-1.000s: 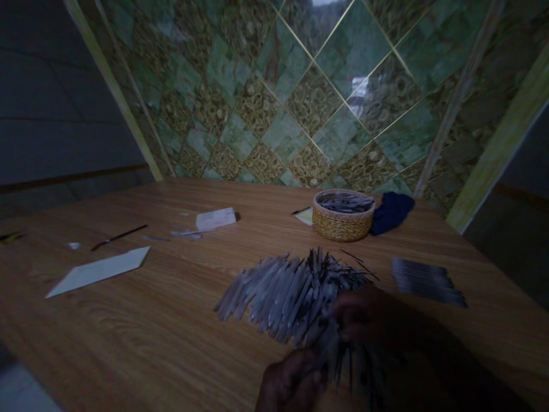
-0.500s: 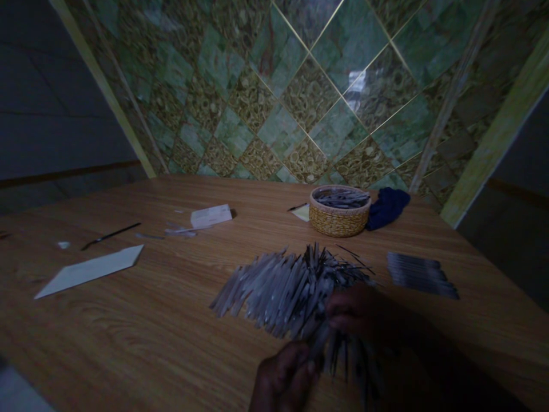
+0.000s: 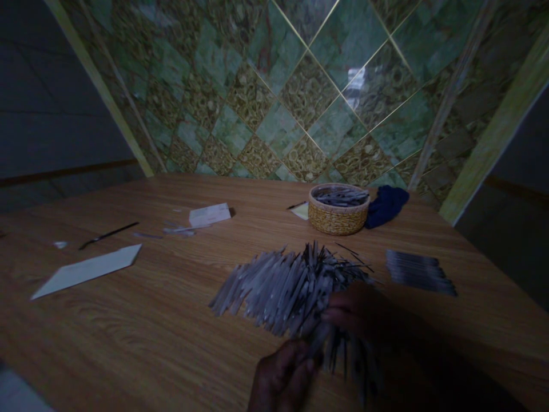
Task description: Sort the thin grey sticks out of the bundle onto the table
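Observation:
A broad heap of slim dark sticks in clear plastic sleeves (image 3: 270, 289) is spread on the wooden table, bare dark tips poking up at its back. At its near edge my left hand (image 3: 283, 372) is closed, thumb and fingers pinching the lower end of one sleeved stick (image 3: 318, 339). My right hand (image 3: 358, 312), dark and partly in shadow, has its fingers pressed together at the upper end of that same sleeve. Whether the stick is wholly inside the sleeve is too dim to tell. More dark sticks (image 3: 343, 357) lie below my right hand, partly covered by it.
Behind the heap stands a round woven basket (image 3: 338, 220) full of similar sticks, beside a dark blue cloth (image 3: 387, 206). A neat row of sleeved sticks (image 3: 420, 272) lies right. Leftward are a white box (image 3: 210, 214), a folded pale paper (image 3: 88, 272) and a single dark stick (image 3: 109, 234).
My right fingers have shifted slightly left along the sleeve. My left hand keeps nearly the same place and grip. The view has moved a little; the heap looks unchanged.

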`<state>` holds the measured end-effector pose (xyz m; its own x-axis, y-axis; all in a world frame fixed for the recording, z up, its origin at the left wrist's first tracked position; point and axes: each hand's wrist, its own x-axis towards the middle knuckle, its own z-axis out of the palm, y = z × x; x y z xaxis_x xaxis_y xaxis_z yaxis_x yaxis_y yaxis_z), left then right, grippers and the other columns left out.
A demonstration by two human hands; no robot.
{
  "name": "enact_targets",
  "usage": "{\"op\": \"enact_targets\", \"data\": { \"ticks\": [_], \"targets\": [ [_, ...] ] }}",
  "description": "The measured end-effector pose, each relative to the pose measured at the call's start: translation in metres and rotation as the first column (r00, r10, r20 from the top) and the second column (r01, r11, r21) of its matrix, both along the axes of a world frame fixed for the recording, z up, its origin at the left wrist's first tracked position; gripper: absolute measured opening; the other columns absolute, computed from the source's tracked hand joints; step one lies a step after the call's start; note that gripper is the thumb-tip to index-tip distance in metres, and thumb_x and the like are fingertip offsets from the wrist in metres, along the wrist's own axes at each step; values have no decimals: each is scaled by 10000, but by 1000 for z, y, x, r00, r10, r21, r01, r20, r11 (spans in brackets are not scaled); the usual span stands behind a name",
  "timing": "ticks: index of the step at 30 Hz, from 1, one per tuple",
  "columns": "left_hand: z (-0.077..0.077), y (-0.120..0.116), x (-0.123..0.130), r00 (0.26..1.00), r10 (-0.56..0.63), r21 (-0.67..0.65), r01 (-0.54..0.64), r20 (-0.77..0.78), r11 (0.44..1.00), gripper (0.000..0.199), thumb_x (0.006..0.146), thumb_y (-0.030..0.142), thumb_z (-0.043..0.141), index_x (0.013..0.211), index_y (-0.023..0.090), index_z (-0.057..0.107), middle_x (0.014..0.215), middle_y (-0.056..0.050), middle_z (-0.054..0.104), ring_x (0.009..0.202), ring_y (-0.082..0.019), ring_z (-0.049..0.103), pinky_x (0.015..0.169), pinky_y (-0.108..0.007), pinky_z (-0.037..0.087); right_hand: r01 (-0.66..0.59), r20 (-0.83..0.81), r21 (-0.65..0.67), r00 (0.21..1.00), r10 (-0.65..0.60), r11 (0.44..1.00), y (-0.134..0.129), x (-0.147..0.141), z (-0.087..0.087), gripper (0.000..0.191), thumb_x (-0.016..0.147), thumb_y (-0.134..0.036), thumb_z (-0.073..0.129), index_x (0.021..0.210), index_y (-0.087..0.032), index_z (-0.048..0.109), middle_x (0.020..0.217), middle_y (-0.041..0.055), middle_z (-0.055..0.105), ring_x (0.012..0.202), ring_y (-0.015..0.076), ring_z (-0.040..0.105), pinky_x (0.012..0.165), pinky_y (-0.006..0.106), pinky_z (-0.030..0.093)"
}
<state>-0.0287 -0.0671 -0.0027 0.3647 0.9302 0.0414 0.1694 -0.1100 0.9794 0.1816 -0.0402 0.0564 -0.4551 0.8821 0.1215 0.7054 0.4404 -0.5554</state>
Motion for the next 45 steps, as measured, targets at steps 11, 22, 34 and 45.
{"op": "enact_targets", "data": {
  "ticks": [11,22,34,45],
  "targets": [
    [-9,0,2,997,41,52,-45,69,998,198,758,360,646,700,174,682,595,-9,585,566,-142,487,547,-202,399,-16,-33,-14,999,16,1000,0,0,1,245,817,-294,546,629,-152,611,522,-33,516,508,89,488,488,201,262],
    [-17,2,0,996,82,189,-76,-26,979,170,788,327,616,730,182,683,611,-15,638,568,-149,567,511,-181,421,37,-76,-84,996,-43,996,-2,-1,5,117,759,-265,594,710,-160,609,524,-62,469,506,78,460,490,186,266],
    [-24,10,-3,953,246,797,-8,-176,604,181,900,210,417,900,197,598,663,-23,676,551,-131,652,522,-189,521,67,-64,-38,996,-69,997,1,-4,-5,293,795,-344,534,571,-159,506,489,-63,396,482,66,434,469,197,222],
    [-24,9,-3,935,322,858,-40,-148,512,161,885,160,454,971,162,590,730,-46,687,609,-133,671,571,-187,538,159,-230,-106,956,-180,982,5,-14,-15,352,765,-303,516,478,-187,348,421,-74,311,412,66,350,416,201,212]
  ]
}}
